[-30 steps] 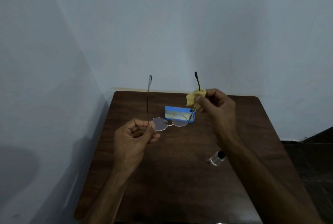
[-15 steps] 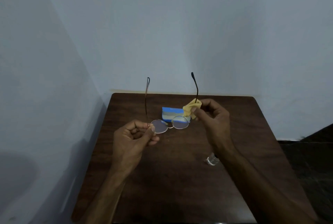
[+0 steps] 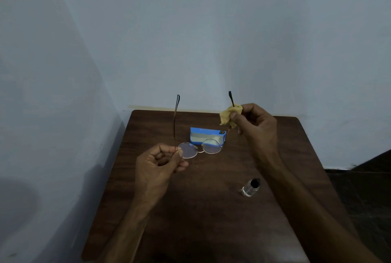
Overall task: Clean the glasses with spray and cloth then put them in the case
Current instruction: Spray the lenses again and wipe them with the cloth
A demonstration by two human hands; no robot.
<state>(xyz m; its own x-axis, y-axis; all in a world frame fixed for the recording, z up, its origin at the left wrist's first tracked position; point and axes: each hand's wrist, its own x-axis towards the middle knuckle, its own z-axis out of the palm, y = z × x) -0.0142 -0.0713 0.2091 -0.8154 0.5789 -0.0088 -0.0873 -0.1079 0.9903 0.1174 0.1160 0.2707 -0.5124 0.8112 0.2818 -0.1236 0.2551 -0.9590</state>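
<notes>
Left hand pinches the glasses at the hinge, steadying them above the table; right hand clamps the cloth around the upright temple to wipe it. Case and spray wait within reach

Both hands and forearms are bare, with no sleeves, rings or watch visible.

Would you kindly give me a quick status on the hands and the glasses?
Left hand pinches glasses at the hinge, held above table. Right hand wipes one temple with cloth. Case and spray on table, nothing in the way.
</notes>
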